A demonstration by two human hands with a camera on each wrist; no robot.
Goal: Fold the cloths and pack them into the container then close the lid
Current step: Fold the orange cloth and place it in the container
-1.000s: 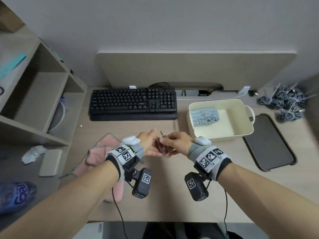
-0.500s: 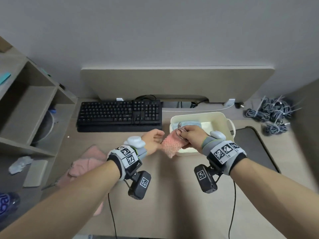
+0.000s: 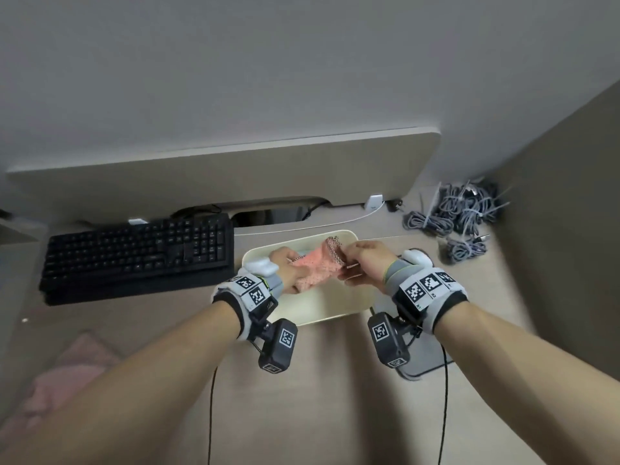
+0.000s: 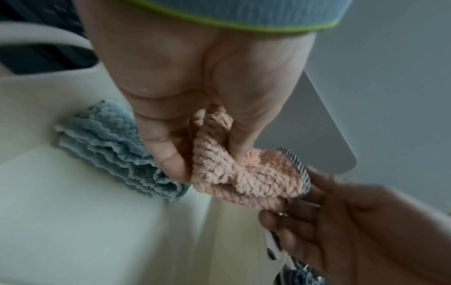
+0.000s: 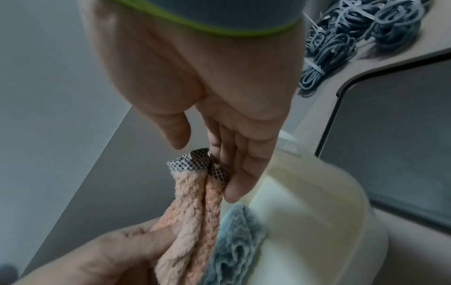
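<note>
A folded pink cloth [image 3: 315, 268] with a checkered hem hangs between both hands over the cream container [image 3: 335, 313]. My left hand [image 3: 285, 266] pinches its near end between thumb and fingers [image 4: 168, 158]. My right hand [image 3: 362, 260] holds the checkered end [image 5: 190, 160] with its fingers almost straight. A folded blue cloth [image 4: 109, 140] lies inside the container against its far wall, just below the pink cloth [image 5: 195, 212]. The dark grey lid [image 5: 390, 144] lies flat on the desk to the right of the container, mostly hidden behind my right wrist in the head view.
A second pink cloth [image 3: 67, 374] lies unfolded on the desk at the lower left. A black keyboard [image 3: 141, 253] sits left of the container. Bundled grey cables [image 3: 459, 219] lie at the back right. A beige panel stands behind the desk.
Both hands have carried the folded pink cloth from the middle of the desk rightward to above the container. The left hand, apart half a second ago, now pinches it again.
</note>
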